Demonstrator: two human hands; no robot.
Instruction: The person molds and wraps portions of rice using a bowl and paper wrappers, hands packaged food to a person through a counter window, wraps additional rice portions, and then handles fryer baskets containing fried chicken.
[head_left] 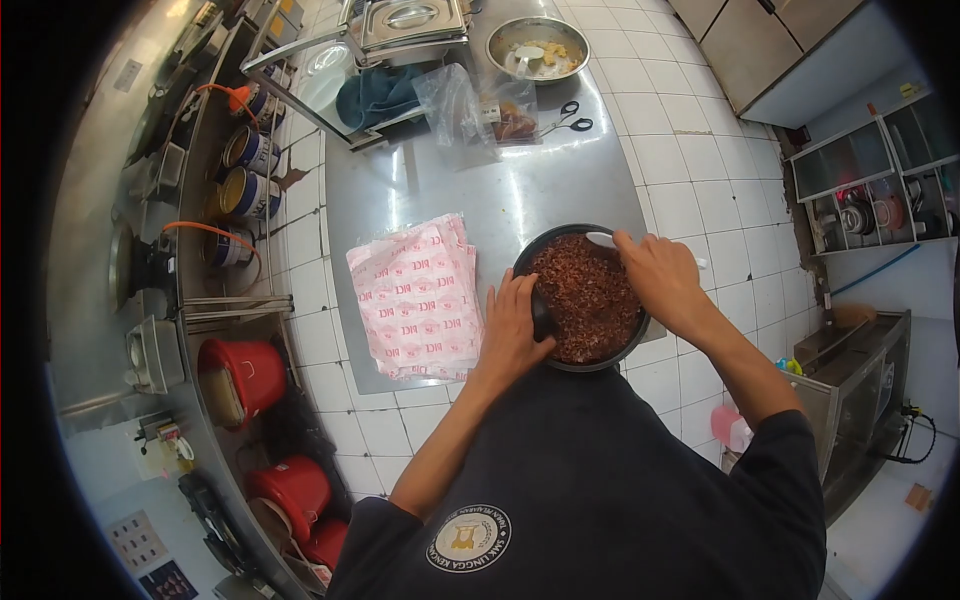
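Note:
A round black pot (583, 300) full of reddish-brown grains stands at the front right edge of the steel table. My left hand (513, 325) grips the pot's left side, around a black part at the rim. In my right hand (662, 280), fingers closed, is a white utensil (601, 240) at the pot's upper right rim; its lower part is hidden. To the left of the pot lies a stack of white paper sheets with pink print (420, 305), near my left hand.
Across the steel table (460, 195) are a plastic bag (455, 105), a packet (512, 113), black scissors (571, 118), a metal bowl with food (539, 48) and a rack (300, 85). Red buckets (245, 375) sit on the left; a metal cabinet (860, 400) is on the right.

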